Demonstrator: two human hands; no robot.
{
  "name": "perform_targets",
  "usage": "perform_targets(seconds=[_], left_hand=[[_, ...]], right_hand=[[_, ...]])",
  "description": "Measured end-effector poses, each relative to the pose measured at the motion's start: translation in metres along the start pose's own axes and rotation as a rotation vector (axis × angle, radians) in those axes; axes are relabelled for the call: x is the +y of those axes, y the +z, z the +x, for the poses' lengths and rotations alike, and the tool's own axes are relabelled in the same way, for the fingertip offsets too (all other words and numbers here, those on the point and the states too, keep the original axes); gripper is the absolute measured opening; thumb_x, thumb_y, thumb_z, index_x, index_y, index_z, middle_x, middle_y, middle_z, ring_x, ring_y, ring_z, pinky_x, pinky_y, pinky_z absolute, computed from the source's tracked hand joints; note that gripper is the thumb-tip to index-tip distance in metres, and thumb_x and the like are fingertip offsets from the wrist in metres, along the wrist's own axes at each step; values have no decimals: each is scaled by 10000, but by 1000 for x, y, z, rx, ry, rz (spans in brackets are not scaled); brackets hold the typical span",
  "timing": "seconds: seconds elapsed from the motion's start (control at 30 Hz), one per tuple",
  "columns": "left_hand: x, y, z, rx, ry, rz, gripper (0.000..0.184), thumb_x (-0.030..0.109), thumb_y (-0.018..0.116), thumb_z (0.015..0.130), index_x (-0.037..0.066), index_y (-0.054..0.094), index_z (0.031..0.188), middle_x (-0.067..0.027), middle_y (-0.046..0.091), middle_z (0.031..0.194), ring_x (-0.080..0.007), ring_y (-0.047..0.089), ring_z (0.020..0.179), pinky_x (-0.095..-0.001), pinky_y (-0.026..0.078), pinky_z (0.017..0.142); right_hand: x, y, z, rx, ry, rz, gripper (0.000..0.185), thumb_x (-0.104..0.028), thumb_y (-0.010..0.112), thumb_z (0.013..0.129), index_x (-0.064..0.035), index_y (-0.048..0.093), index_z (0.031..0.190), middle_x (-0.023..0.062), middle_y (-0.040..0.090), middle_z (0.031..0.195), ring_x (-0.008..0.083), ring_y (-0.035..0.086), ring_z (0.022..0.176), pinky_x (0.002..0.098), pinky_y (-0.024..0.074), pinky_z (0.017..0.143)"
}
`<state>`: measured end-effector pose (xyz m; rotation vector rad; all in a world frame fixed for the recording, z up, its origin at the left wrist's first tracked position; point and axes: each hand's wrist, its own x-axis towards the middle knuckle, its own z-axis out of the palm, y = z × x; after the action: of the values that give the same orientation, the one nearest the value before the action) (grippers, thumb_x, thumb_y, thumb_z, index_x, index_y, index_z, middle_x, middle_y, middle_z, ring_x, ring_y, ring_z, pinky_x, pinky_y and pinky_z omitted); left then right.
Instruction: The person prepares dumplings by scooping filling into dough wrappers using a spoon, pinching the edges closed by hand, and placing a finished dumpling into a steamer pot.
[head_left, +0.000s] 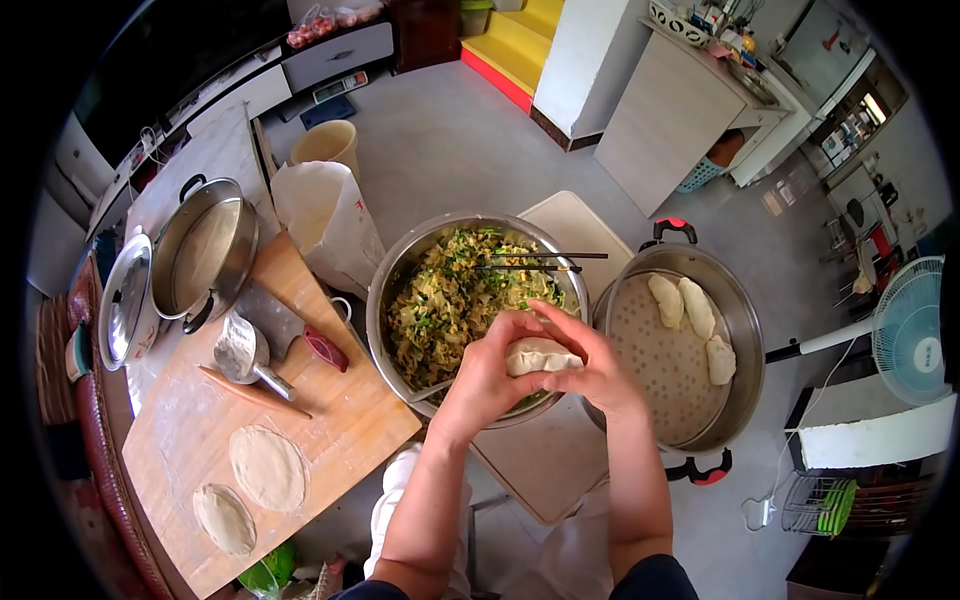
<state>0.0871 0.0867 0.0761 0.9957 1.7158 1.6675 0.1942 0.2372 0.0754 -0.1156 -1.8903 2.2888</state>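
Between my two hands is a pale, filled dumpling [543, 357] with a pinched edge, held above the near side of a metal bowl. My left hand [487, 375] closes around its left end. Fingers of my right hand [592, 362] curl over and press on its right side. The steel bowl [378, 345] holds chopped green and yellow filling [450, 290]. A pair of dark chopsticks [545, 262] rests across it, and a utensil handle [432, 391] leans at its near left rim. Three similar dumplings [699, 308] lie in the steamer pot [742, 400] at right.
Left, a wooden board [345, 425] bears two dough wrappers [268, 468], a rolling pin [250, 392], a floury metal scoop [240, 350] and a cleaver [272, 318]. Beyond stand another steamer pot [235, 262], a lid [125, 305] and a white bag [345, 225]. A fan [908, 330] is far right.
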Motion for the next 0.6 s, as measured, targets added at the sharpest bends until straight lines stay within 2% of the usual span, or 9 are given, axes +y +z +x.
perform_targets(seconds=[0.03,0.07,0.1,0.17,0.3,0.33,0.43,0.47,0.6], left_hand=[[3,0,-1,8,2,92,594,38,849,695,51,524,1192,-100,666,1139,-230,640,1075,-349,523,919],[3,-1,0,53,98,187,623,70,859,683,50,528,1210,-88,684,1115,-231,642,1083,-366,522,925],[3,-3,0,64,94,86,623,84,863,681,49,534,1210,-84,686,1113,-229,644,1079,-364,522,921],[1,-8,-1,84,85,-120,626,112,871,678,47,545,1209,-76,689,1110,-223,647,1071,-359,520,914],[-9,-24,-1,85,190,-393,781,226,906,659,46,554,1333,-83,591,1293,-213,577,1132,-318,498,887],[-9,-26,-1,78,195,-424,676,229,873,717,39,604,1307,-76,556,1290,-188,543,1101,-305,488,870],[-12,-21,-4,134,193,-490,479,191,822,784,16,673,1204,-63,555,1182,-163,538,1012,-283,476,848],[-10,-16,-5,171,221,-476,353,140,779,825,6,705,1144,-50,532,1100,-142,523,960,-269,465,828],[-15,-10,-3,234,317,-401,291,122,774,825,17,730,1093,-43,545,1056,-148,533,951,-275,467,807]], right_hand=[[0,0,-1,7,62,62,851,-142,829,786,-5,369,1490,116,520,1409,200,550,1222,346,483,1003],[0,0,-3,11,124,122,846,-131,825,787,-6,371,1489,113,525,1403,194,558,1209,333,506,969],[0,0,-4,12,187,180,841,-120,822,788,-6,372,1488,110,529,1397,188,567,1196,321,529,935],[7,4,-2,34,78,271,812,-103,820,782,1,399,1469,108,544,1376,189,593,1151,311,563,845],[8,0,-7,57,46,462,768,-110,835,757,13,467,1420,119,583,1325,206,637,1074,324,596,738],[8,-1,-6,56,16,469,735,-127,841,748,20,505,1385,130,621,1270,225,653,1046,344,604,745],[10,-4,-5,41,-28,430,725,-132,839,749,23,511,1377,135,640,1238,230,654,1047,349,609,745],[9,-4,-5,44,-32,429,714,-121,838,749,23,518,1371,134,643,1233,231,654,1046,352,608,746],[6,1,-5,70,-49,398,667,-70,830,749,21,546,1346,133,650,1229,227,650,1056,356,591,806]])
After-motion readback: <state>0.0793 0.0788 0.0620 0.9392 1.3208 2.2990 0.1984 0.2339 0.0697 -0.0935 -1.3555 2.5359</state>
